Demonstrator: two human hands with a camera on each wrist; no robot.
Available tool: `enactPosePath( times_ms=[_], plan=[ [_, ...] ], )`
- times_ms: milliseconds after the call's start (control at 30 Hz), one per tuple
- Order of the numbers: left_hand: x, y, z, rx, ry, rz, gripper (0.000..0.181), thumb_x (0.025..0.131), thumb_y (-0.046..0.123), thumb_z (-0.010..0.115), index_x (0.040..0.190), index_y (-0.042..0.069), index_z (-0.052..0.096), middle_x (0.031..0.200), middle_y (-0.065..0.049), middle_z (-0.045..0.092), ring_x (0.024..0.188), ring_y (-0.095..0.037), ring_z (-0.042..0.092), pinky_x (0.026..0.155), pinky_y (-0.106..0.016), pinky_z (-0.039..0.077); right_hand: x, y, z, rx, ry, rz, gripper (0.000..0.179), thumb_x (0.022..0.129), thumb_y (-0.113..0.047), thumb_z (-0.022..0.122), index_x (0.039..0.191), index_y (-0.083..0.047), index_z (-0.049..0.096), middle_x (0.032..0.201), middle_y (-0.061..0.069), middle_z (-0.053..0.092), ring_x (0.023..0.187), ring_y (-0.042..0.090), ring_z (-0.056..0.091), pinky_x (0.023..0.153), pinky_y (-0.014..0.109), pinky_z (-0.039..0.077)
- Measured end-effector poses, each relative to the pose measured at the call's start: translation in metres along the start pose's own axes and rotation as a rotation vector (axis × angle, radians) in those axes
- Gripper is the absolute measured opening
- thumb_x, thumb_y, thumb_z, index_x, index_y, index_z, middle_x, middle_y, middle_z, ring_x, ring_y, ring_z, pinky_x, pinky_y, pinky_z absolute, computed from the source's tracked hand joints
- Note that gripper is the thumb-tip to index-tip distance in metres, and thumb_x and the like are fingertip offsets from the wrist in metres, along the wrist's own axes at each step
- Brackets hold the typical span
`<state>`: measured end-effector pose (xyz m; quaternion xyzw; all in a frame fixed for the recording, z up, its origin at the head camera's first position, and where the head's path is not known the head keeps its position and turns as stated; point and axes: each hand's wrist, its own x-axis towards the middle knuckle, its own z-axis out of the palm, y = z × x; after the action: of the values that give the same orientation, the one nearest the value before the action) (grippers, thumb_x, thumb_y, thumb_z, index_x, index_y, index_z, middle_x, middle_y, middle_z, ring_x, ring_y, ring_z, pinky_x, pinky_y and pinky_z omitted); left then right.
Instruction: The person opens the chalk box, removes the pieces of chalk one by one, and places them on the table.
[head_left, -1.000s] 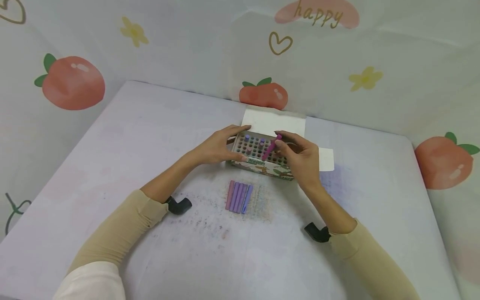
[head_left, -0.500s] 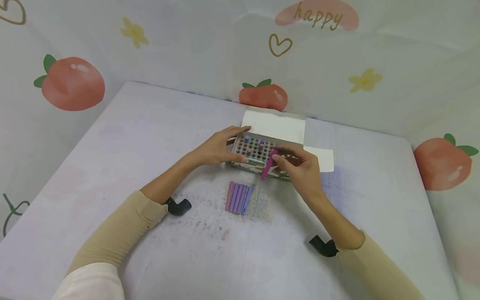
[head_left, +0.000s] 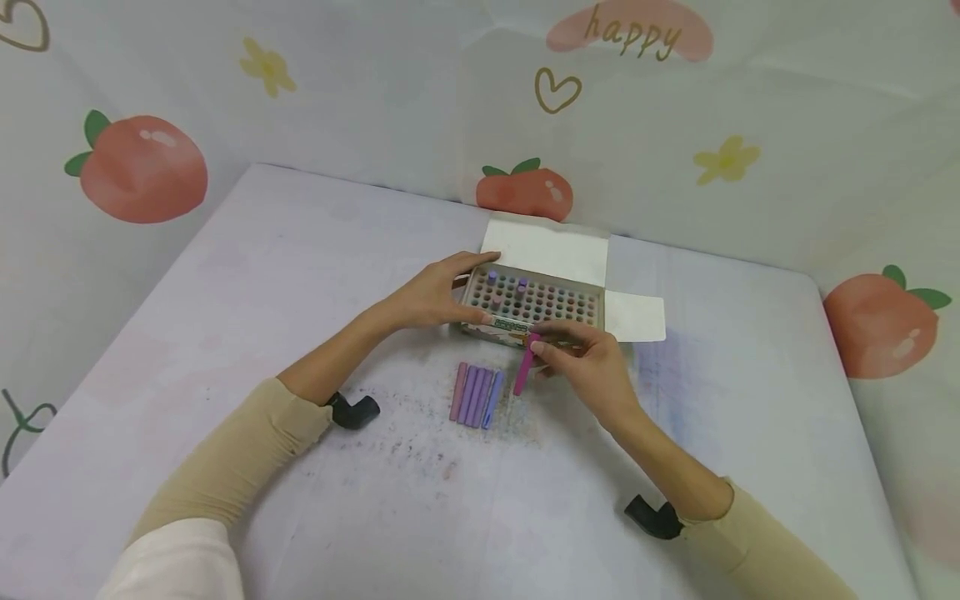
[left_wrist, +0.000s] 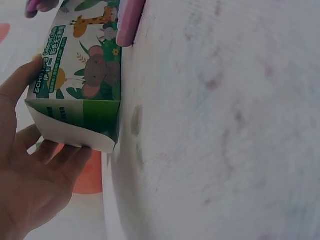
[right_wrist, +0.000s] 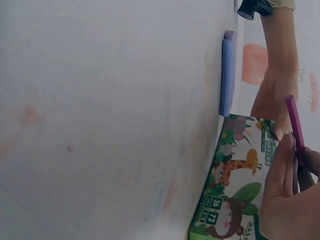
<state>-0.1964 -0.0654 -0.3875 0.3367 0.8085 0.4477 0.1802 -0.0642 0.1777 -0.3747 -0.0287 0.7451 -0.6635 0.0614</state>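
My right hand (head_left: 596, 371) pinches a magenta chalk stick (head_left: 523, 373) between thumb and fingers, in front of the chalk box (head_left: 573, 304) and above the table. In the right wrist view the same magenta chalk (right_wrist: 295, 120) points up past the fingertips. The left hand (head_left: 429, 296) holds the box's left end, thumb at the front edge and fingers reaching to the back. Inside the box is a holed rack with several purple and pink chalks sticking up at its left part. A row of pink, purple and blue chalks (head_left: 472, 398) lies before the box.
The box's white lid (head_left: 547, 248) stands open at the back, and a side flap (head_left: 635, 317) sticks out right. Chalk dust marks the white table (head_left: 420, 517). A printed cloth (head_left: 375, 92) hangs behind. Black curved pieces (head_left: 356, 412) sit at both sleeve cuffs.
My right hand has carried the magenta chalk from over the rack toward me, down past the box's front edge and near the row. The left hand has stayed on the box.
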Motion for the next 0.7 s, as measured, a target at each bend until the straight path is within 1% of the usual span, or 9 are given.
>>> enactPosePath(
  times_ms=[133,267,400,600,700],
  plan=[
    [0.0,0.001,-0.001,-0.001,-0.004,0.006,0.089,0.083,0.022,0.083,0.156,0.013,0.033,0.15,-0.011,0.039,0.143,-0.025,0.033,0.116,-0.035,0.033,-0.002,0.006,0.003,0.008,-0.025,0.075,0.03,0.092,-0.005,0.07,0.121,0.004,0.067,0.109,0.018,0.069,0.078,0.025,0.072,0.072,0.043,0.061],
    [0.0,0.001,0.0,0.002,-0.002,0.003,0.089,0.083,0.023,0.082,0.156,0.013,0.032,0.15,-0.011,0.039,0.143,-0.025,0.033,0.116,-0.035,0.033,-0.002,0.016,0.007,0.003,-0.045,0.155,0.031,0.092,-0.003,0.07,0.121,0.004,0.066,0.107,0.018,0.069,0.079,0.023,0.073,0.072,0.041,0.061],
    [0.0,0.0,0.001,0.003,0.0,0.009,0.089,0.083,0.022,0.082,0.156,0.013,0.032,0.149,-0.011,0.041,0.143,-0.026,0.034,0.116,-0.036,0.033,-0.001,0.023,0.01,-0.021,-0.062,0.231,0.029,0.091,-0.004,0.071,0.118,0.004,0.067,0.103,0.016,0.07,0.078,0.022,0.073,0.072,0.039,0.061],
    [0.0,-0.001,0.001,0.004,0.0,0.011,0.089,0.083,0.023,0.082,0.156,0.012,0.032,0.148,-0.011,0.041,0.142,-0.025,0.035,0.116,-0.036,0.034,-0.001,0.025,0.014,-0.001,-0.095,0.272,0.027,0.091,-0.003,0.071,0.116,0.008,0.067,0.099,0.017,0.072,0.077,0.026,0.073,0.073,0.038,0.061],
    [0.0,-0.001,0.0,0.01,-0.002,0.011,0.089,0.083,0.024,0.082,0.157,0.013,0.032,0.148,-0.011,0.041,0.142,-0.025,0.035,0.116,-0.036,0.034,-0.001,0.025,0.015,0.011,-0.105,0.299,0.027,0.091,-0.001,0.07,0.116,0.008,0.067,0.098,0.018,0.072,0.079,0.026,0.073,0.074,0.038,0.061]
  ],
)
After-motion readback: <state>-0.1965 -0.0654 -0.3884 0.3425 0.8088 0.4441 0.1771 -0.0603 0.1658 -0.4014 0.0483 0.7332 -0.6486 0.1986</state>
